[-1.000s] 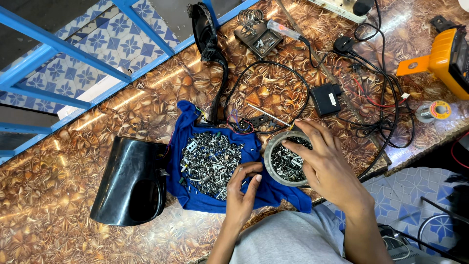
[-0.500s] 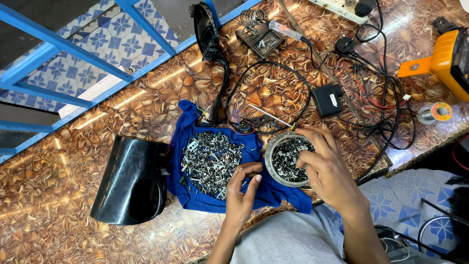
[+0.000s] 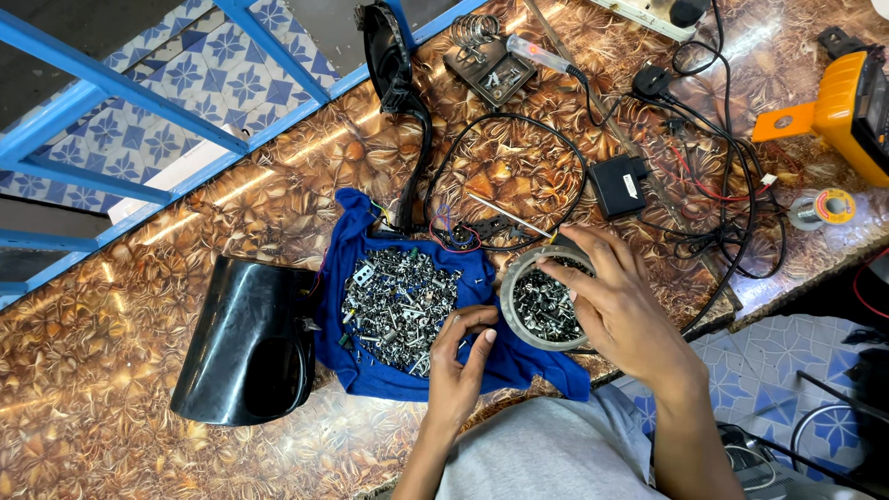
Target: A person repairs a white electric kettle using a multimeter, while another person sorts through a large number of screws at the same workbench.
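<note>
Blue cloth (image 3: 370, 370) spread on the patterned table (image 3: 111, 444), and it's heaped with small metal screws (image 3: 398, 301). Left hand (image 3: 458, 366) sits at the cloth's near edge, fingers curled in narrow with the fingertips (image 3: 482, 324) pinched together at the fringe of the pile; whether a screw is caught between them I can't tell. Right hand (image 3: 616, 310) is draped over the round metal tin (image 3: 542, 301), fingers spread across its rim, gripping it. Compared with a second ago that tin looks tipped a touch more toward the cloth and the fingers have slid further over its top, while the left hand has barely budged. Just left, a black curved plastic cover (image 3: 245, 343) lies touching the cloth. Further out, black cables (image 3: 519, 148) loop right behind the tin, crowding it, with a small black adapter box (image 3: 619, 183). Beyond: a solder spool (image 3: 824, 206), an orange meter (image 3: 847, 106), and a soldering iron (image 3: 542, 56).
</note>
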